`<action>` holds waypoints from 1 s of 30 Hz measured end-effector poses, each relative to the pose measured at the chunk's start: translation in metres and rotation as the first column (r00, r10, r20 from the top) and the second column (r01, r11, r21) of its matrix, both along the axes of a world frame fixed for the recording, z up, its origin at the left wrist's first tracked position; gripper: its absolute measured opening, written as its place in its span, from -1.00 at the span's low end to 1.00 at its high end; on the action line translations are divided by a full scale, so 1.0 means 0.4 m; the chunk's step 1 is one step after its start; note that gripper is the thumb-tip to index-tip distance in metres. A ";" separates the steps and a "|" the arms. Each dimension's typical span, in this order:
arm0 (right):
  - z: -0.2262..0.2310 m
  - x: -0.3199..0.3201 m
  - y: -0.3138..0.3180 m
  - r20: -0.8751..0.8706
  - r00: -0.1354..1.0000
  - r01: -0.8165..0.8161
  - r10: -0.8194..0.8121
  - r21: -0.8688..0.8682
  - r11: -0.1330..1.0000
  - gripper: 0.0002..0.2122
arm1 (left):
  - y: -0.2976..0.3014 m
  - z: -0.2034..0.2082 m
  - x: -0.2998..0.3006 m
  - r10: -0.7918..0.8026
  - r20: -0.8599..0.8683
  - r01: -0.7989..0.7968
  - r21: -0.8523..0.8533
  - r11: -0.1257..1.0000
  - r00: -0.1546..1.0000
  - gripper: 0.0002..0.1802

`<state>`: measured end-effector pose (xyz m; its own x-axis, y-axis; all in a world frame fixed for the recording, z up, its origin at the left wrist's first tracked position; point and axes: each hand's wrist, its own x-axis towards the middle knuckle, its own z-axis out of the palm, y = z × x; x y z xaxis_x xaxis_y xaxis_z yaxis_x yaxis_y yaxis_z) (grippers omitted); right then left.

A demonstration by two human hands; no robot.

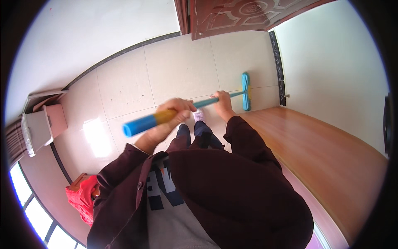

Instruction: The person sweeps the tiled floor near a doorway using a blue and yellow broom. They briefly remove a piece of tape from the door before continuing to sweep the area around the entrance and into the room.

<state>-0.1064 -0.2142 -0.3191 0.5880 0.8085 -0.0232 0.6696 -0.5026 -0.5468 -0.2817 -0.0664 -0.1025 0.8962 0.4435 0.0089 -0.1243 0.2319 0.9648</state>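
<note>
Blue-and-yellow, tubular, plastic-looking mop handle (164,116) is filling left grip (176,109) and right grip (223,103). Probably light, stiff, it's suiting spaced holds.

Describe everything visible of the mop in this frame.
The mop has a long, slim teal pole and a thick, smooth blue end piece that looks like plastic, joined by a yellow section. Its narrow turquoise head looks like fabric, with some yellow beside it. It slants down and away toward the right; the head appears to rest on the pale tiled floor. The left hand grasps it around the yellow section, the right hand farther down the pole.
</note>
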 end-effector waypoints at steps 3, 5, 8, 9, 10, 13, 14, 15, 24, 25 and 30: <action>-0.032 -0.035 -0.009 -0.090 0.995 -0.052 0.049 -0.036 0.998 -0.76 | -0.002 -0.039 -0.028 0.040 -0.025 -0.039 0.030 0.999 0.999 -0.80; -0.045 -0.096 0.058 -0.099 0.989 -0.103 0.108 0.049 0.993 -0.78 | 0.031 -0.020 -0.071 0.145 -0.049 -0.144 0.026 0.989 0.988 -0.76; -0.002 -0.209 0.225 -0.220 0.950 -0.188 0.222 0.167 0.968 -0.81 | 0.122 0.079 -0.104 0.280 0.067 -0.282 0.026 0.959 0.958 -0.69; 0.016 -0.237 0.279 -0.262 0.929 -0.208 0.262 0.218 0.954 -0.82 | 0.150 0.106 -0.116 0.329 0.124 -0.329 -0.021 0.944 0.936 -0.70; 0.040 -0.269 0.330 -0.275 0.924 -0.198 0.266 0.250 0.948 -0.82 | 0.170 0.136 -0.121 0.355 0.159 -0.358 -0.007 0.934 0.921 -0.67; 0.124 -0.313 0.437 -0.344 0.895 -0.171 0.284 0.324 0.930 -0.86 | 0.205 0.200 -0.136 0.308 0.240 -0.345 0.131 0.929 0.921 -0.67; 0.156 -0.316 0.459 -0.369 0.883 -0.161 0.291 0.343 0.925 -0.88 | 0.209 0.223 -0.136 0.271 0.272 -0.324 0.174 0.930 0.924 -0.67; 0.188 -0.306 0.472 -0.337 0.877 -0.222 0.341 0.346 0.912 -0.87 | 0.211 0.239 -0.133 0.235 0.306 -0.308 0.216 0.927 0.922 -0.68; 0.135 0.046 0.383 -0.027 0.913 -0.399 0.407 0.153 0.904 -0.91 | 0.179 0.108 -0.096 0.113 0.227 -0.165 0.224 0.961 0.967 -0.88; 0.106 0.084 0.363 0.025 0.928 -0.372 0.371 0.066 0.926 -0.91 | 0.163 0.064 -0.093 0.097 0.094 -0.117 0.239 0.964 0.991 -0.89; -0.042 0.142 0.378 -0.011 0.874 -0.485 0.485 -0.005 0.874 -0.92 | 0.124 -0.036 -0.080 0.164 -0.102 -0.163 0.013 0.987 0.981 -0.90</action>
